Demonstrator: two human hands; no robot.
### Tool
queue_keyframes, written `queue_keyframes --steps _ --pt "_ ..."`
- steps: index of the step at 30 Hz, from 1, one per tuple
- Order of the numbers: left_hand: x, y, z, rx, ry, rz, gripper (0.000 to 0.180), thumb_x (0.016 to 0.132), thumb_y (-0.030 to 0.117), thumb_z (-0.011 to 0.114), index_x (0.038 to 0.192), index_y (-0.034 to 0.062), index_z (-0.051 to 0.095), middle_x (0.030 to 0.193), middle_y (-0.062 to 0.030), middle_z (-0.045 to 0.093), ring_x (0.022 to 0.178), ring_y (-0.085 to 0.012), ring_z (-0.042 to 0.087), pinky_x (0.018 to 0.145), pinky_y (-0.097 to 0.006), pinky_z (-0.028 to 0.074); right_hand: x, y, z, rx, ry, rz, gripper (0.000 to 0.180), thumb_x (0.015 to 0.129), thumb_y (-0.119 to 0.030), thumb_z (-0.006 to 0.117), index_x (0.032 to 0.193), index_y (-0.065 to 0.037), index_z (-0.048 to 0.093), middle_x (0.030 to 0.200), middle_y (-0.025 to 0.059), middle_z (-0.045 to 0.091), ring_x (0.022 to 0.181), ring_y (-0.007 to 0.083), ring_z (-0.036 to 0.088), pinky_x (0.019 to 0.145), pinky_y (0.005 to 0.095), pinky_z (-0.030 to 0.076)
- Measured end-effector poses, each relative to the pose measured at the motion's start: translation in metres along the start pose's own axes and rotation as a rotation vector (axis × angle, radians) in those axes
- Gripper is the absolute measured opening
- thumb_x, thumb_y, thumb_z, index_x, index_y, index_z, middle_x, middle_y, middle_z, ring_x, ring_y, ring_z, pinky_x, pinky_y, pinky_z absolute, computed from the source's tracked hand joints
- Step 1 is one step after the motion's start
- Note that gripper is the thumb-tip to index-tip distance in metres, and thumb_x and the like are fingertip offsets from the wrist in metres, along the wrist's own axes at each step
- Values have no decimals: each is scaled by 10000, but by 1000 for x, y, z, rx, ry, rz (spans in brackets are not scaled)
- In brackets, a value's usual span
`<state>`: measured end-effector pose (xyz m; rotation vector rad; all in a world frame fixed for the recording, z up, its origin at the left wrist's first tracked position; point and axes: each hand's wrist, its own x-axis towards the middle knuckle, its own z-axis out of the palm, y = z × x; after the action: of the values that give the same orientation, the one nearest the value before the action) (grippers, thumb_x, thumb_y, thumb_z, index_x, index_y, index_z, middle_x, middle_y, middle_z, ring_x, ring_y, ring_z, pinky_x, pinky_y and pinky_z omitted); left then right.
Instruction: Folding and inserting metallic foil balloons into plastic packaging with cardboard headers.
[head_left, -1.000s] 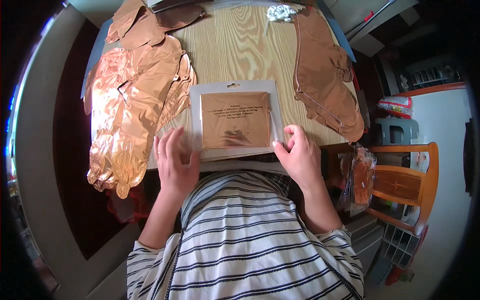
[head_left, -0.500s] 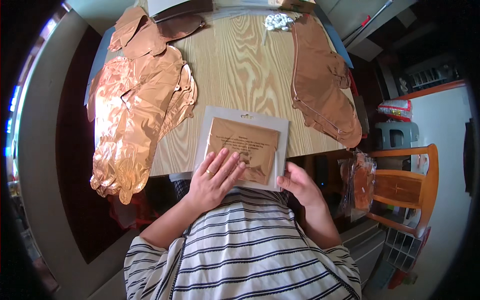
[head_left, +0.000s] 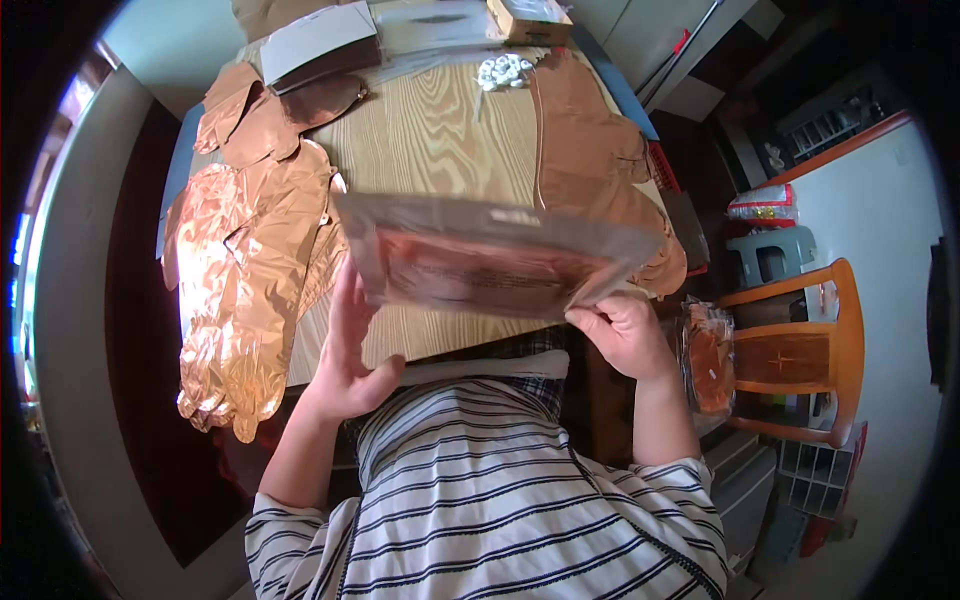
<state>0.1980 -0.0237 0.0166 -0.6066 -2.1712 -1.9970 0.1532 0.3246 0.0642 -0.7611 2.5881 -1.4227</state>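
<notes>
Lifted off table (head_left: 450,140): clear pouch (head_left: 490,255), brown sheet inside; both hands (head_left: 625,335) gripping it

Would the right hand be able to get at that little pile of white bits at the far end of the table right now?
Probably not right away: the right hand grips the flat packet, which is raised between it and the white bits across the table.

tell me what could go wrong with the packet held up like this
The clear packet is lifted off the wooden table, held only at its edges by the left hand and right hand, so it might slip or sag. It also hangs close to the crinkled copper foil sheets, which it could snag.
</notes>
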Motion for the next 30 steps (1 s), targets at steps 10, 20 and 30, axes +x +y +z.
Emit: queue_keyframes --steps 10,20,30 --pt "17 -24 17 377 135 -169 912 813 -35 603 1590 19 129 1328 -192 519 1252 -332 527 1090 -428 399 32 18 31 180 90 -164 416 1044 -229 562 1331 68 521 1331 193 625 1171 282 652 1004 376 497" --pt "77 -13 14 -244 123 -322 422 1045 95 542 1433 -10 417 1172 -33 619 1020 -97 584 870 -263 493 95 20 -10 924 286 147 233 1022 -191 590 1146 -11 672 1065 14 704 953 63 624 869 236 482" --pt "99 -14 31 -510 40 -327 440 1063 94 496 1486 18 403 1274 -54 615 1152 -106 579 994 -268 481 114 24 -92 418 -42 187 272 970 -243 684 1120 -17 706 982 20 724 881 90 651 813 246 504"
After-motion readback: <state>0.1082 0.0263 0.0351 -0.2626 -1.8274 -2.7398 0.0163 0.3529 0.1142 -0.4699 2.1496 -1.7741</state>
